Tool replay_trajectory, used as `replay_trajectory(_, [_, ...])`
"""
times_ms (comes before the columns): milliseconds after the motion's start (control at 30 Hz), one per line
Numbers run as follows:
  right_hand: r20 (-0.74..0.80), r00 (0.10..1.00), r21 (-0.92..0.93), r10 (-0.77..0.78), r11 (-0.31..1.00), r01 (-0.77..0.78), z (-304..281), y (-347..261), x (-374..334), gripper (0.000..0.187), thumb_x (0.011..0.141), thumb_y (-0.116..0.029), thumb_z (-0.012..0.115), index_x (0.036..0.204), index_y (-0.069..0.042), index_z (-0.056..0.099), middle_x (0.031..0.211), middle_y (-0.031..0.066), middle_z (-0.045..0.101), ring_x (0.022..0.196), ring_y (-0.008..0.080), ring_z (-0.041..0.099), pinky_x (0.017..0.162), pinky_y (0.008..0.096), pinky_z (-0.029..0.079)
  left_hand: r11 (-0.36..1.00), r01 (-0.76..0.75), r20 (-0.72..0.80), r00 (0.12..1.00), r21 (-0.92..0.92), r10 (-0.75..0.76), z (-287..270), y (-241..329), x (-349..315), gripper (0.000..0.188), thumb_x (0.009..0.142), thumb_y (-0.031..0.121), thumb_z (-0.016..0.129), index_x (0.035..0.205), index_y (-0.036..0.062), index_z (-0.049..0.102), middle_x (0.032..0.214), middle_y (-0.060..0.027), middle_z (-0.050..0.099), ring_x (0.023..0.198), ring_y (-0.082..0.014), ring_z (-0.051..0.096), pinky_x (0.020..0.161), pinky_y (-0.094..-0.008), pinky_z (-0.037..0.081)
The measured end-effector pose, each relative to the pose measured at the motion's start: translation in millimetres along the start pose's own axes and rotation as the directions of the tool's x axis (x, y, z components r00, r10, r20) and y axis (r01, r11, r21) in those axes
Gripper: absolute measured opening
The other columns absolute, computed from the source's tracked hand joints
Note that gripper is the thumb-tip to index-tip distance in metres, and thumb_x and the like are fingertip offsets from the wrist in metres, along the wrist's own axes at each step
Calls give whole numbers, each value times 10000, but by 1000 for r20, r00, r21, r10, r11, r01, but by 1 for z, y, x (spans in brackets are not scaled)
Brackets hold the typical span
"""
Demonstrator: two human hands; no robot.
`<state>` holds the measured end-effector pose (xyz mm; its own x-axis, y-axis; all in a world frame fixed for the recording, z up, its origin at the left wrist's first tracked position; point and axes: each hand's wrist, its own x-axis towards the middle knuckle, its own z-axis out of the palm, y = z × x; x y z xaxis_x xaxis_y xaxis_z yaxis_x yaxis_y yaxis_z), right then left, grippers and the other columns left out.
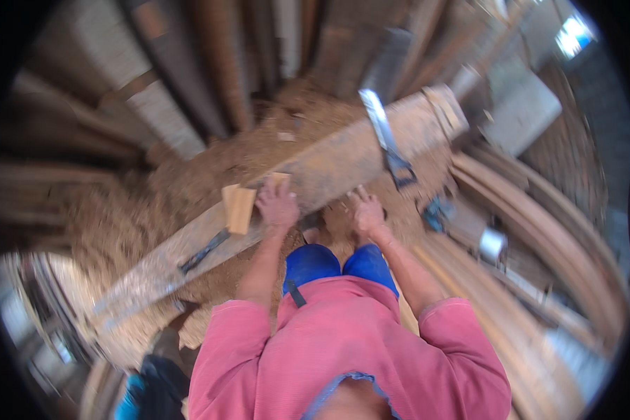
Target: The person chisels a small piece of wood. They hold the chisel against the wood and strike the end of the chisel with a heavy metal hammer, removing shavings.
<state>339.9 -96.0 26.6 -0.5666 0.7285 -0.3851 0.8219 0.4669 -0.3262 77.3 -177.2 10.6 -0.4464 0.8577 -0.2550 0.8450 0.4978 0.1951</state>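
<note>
My left hand [278, 204] reaches over a long, worn plank [332, 164], its fingers closed round a small light wood block [280, 178] that shows past the fingertips. Just left of it lie light-coloured wood pieces [239, 208], fanned on the plank. My right hand [366, 212] is by the plank's near edge, fingers apart, with nothing visible in it. Further along the plank, a handsaw [381, 129] lies across it, its dark handle [401, 171] toward me. A dark, slim tool [204, 252] rests on the plank's left part. Motion blur softens the details.
Sawdust [129, 217] covers the ground around the plank. Boards [189, 77] lean upright along the far side. Curved timber lengths [539, 203] lie at the right, near a blue-green power tool [437, 213]. A dark and turquoise object [154, 388] sits at the lower left.
</note>
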Motion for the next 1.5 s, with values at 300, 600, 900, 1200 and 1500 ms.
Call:
replay_trajectory(300, [667, 552, 138, 500, 645, -752, 105, -9, -223, 492, 906, -362, 537, 1292, -60, 573, 1350, 193, 554, 1252, 364, 518, 1028, 465, 432, 971, -129, -255, 950, 199, 179, 19, 1, -2, 584, 842, 349, 609, 1375, 173, 447, 1465, -210, 359, 1248, -415, 390, 990, -585, 309])
replay_trajectory(600, [450, 685, 701, 573, 249, -669, 151, -45, -233, 347, 857, -291, 565, 1053, -31, 687, 1125, 265, 638, 1016, 400, 622, 890, 441, 481, 944, -47, -242, 961, 327, 132, 29, -2, -1, 597, 875, 370, 542, 1420, 170, 403, 1497, -204, 340, 1259, -388, 405, 983, -554, 318])
replay_trajectory(900, [281, 627, 695, 727, 296, -655, 197, -9, -310, 298, 858, -277, 521, 958, -71, 713, 1091, 188, 655, 1056, 339, 605, 896, 417, 481, 912, -45, -333, 923, 408, 194, 30, 3, -6, 574, 875, 353, 548, 1407, 178, 424, 1440, -165, 426, 1264, -364, 438, 976, -529, 369])
replay_trajectory(1200, [463, 357, 635, 811, -22, -772, 323, 89, -415, 309, 854, -296, 544, 903, -42, 716, 983, 215, 687, 994, 374, 638, 862, 423, 507, 902, -268, -306, 875, 338, 375, 15, 36, -7, 508, 867, 235, 526, 1325, 17, 499, 1297, -188, 554, 1199, -367, 514, 985, -474, 397])
replay_trajectory(1500, [684, 46, 470, 728, -392, -791, 536, 162, -464, 594, 788, -382, 695, 1149, 81, 603, 1175, 310, 614, 1139, 414, 592, 949, 416, 478, 895, -371, -333, 834, 249, 439, 41, -22, 14, 498, 920, 232, 438, 1330, -45, 489, 1292, -275, 559, 1211, -402, 542, 1038, -451, 425])
